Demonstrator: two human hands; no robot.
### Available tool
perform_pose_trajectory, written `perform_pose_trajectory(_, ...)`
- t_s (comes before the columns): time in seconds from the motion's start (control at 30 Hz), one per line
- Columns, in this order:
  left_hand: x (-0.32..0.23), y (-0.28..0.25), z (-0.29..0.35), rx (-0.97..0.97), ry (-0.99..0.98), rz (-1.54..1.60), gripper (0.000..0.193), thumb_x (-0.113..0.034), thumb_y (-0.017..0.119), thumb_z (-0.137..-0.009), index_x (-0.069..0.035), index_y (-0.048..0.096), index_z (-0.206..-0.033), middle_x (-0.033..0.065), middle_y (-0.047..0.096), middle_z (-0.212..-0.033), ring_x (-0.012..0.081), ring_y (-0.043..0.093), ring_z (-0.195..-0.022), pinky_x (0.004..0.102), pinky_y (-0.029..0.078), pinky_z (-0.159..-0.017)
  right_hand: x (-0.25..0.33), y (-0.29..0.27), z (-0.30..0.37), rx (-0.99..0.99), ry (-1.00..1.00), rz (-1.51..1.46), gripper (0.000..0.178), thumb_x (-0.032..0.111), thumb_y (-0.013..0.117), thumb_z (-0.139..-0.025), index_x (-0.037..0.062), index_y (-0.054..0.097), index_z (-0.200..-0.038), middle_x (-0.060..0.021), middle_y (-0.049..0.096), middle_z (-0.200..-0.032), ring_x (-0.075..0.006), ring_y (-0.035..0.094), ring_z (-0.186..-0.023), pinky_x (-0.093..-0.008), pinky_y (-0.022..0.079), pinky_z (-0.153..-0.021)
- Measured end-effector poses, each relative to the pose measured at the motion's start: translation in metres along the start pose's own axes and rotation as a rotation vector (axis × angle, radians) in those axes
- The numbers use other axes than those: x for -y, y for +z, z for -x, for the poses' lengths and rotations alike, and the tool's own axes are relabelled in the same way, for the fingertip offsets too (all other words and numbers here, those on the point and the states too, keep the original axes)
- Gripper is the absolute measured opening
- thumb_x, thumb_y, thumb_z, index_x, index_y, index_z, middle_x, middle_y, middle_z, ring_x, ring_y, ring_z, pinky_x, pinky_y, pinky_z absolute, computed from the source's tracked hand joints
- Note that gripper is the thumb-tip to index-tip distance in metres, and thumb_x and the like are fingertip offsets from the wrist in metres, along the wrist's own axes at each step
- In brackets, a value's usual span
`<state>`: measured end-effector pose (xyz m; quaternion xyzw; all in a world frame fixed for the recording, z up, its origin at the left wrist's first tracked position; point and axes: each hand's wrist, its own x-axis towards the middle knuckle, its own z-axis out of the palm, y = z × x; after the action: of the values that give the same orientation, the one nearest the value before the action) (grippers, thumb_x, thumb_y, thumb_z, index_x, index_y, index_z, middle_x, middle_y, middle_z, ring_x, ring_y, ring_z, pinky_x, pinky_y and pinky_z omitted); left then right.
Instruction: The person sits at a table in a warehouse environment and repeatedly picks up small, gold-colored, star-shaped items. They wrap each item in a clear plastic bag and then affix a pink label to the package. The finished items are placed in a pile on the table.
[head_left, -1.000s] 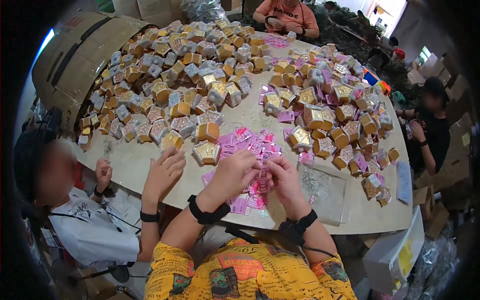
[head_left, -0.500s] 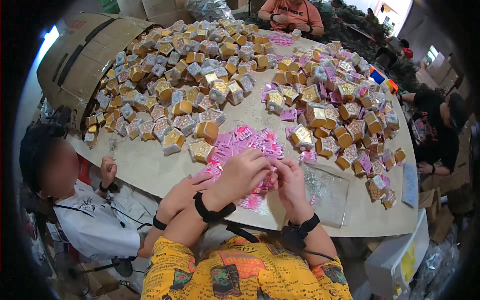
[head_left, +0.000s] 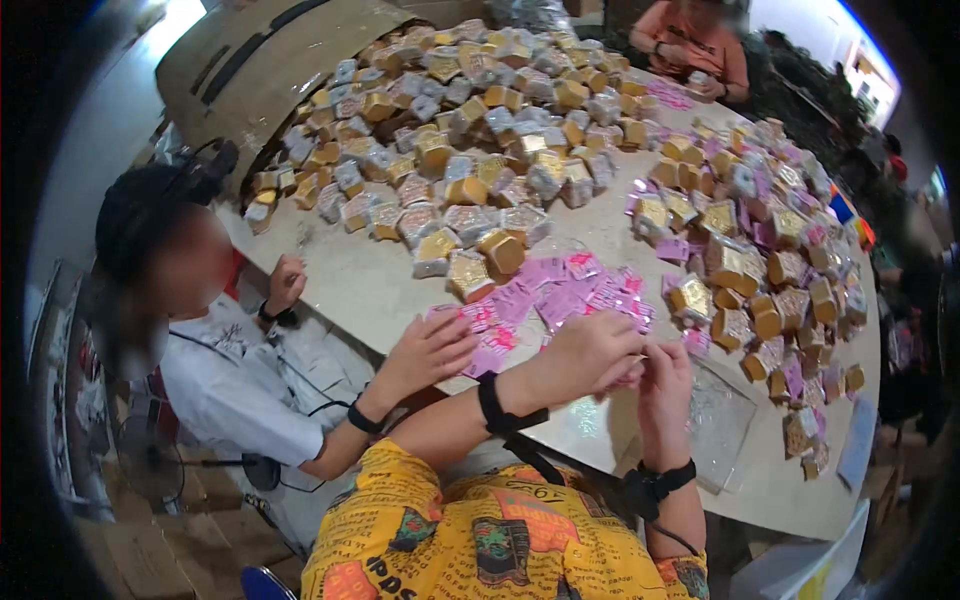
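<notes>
My left hand (head_left: 590, 356) and my right hand (head_left: 664, 385) meet over the near edge of the table, their fingertips pinched together. Whatever is between the fingers is too small and hidden to name. Just beyond them lies a spread of small pink printed packets (head_left: 545, 290). To the left, a co-worker's hand (head_left: 432, 350) reaches over these packets with its fingers extended. Beside my right hand rests a shallow clear tray (head_left: 735, 385) with clear bits in it.
A big heap of gold, wrapped pentagonal boxes (head_left: 465, 190) spills from a tipped cardboard carton (head_left: 270, 75). Another pile of these boxes (head_left: 735, 265), mixed with pink packets, covers the right side. One co-worker sits close at my left; a person in orange (head_left: 690, 50) works across the table.
My view has turned left, so the table appears further right. The co-worker's hand, formerly next to my left wrist, now lies apart over the pink packets. My hands remain together.
</notes>
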<state>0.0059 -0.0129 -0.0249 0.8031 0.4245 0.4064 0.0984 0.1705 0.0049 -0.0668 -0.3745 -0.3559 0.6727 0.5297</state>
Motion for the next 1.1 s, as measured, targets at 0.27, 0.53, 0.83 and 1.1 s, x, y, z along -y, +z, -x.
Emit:
perform_pose_trajectory(0.27, -0.007, 0.026, -0.037, -0.078, 0.081, 0.058, 0.011, -0.012, 0.063, -0.066, -0.003, 0.062, -0.071, 0.0154, 0.060, -0.072, 0.0337, 0.061, -0.077, 0.0416, 0.050, -0.065, 0.016, -0.037, -0.006, 0.034, -0.074, 0.049, 0.023, 0.022, 0.053, -0.098, 0.0029, 0.059, -0.110, -0.0037, 0.060, -0.102, -0.0119, 0.059, -0.089, -0.0275, 0.048, -0.075)
perform_pose_trajectory(0.53, -0.044, 0.081, -0.099, -0.119, 0.069, -0.388, 0.014, -0.027, 0.065, -0.059, -0.013, 0.068, -0.057, 0.0052, 0.062, -0.058, 0.0240, 0.063, -0.059, 0.0400, 0.039, -0.052, 0.057, -0.004, 0.035, -0.139, -0.618, 0.602, 0.009, 0.000, 0.061, -0.082, 0.0027, 0.067, -0.088, -0.0079, 0.064, -0.073, -0.0193, 0.057, -0.059, -0.0317, 0.044, -0.053)
perform_pose_trajectory(0.83, -0.069, 0.045, -0.094, -0.202, 0.214, -0.137, 0.019, -0.025, 0.066, -0.058, -0.007, 0.067, -0.058, 0.0127, 0.062, -0.062, 0.0284, 0.064, -0.065, 0.0404, 0.046, -0.056, 0.075, -0.021, 0.030, -0.393, -0.104, 0.150, 0.013, 0.016, 0.057, -0.094, 0.0035, 0.061, -0.097, 0.0011, 0.055, -0.074, -0.0066, 0.048, -0.061, -0.0202, 0.039, -0.055)
perform_pose_trajectory(1.1, -0.037, -0.007, -0.055, 0.093, 0.338, -0.164, 0.018, -0.018, 0.058, -0.079, -0.006, 0.056, -0.092, 0.0078, 0.054, -0.090, 0.0228, 0.058, -0.086, 0.0342, 0.049, -0.067, 0.075, -0.045, 0.015, 0.118, -0.031, 0.333, 0.008, 0.006, 0.060, -0.089, 0.0006, 0.058, -0.083, -0.0056, 0.057, -0.061, -0.0125, 0.051, -0.042, -0.0223, 0.041, -0.038)
